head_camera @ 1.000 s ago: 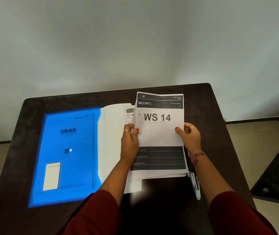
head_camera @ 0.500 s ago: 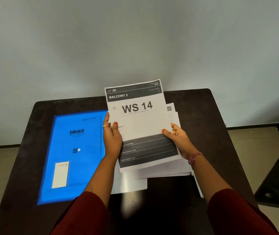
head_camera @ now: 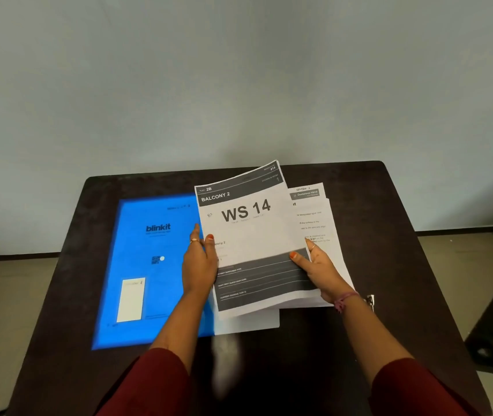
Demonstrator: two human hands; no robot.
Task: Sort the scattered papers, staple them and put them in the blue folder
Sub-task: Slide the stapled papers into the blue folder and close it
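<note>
A white sheet printed "WS 14" (head_camera: pixel 248 229) is tilted above the dark table, its top edge curling up. My left hand (head_camera: pixel 198 265) grips its left edge, thumb on top and fingers beneath. My right hand (head_camera: pixel 314 268) pinches its lower right part with the thumb on the dark band. Beneath it and offset to the right lies a stack of printed papers (head_camera: pixel 317 223). The open blue folder (head_camera: pixel 149 265) lies flat on the left; its white inner flap (head_camera: pixel 251 324) shows just below the sheet.
The dark table (head_camera: pixel 374 223) stands against a pale wall; its right edge drops to the floor. A small metal-tipped object (head_camera: pixel 370 301) pokes out beside my right wrist, mostly hidden. A white label (head_camera: pixel 131 298) sits on the folder cover.
The "WS 14" sheet has swung left and tilted counter-clockwise with both hands on it, uncovering the stack of papers at the right.
</note>
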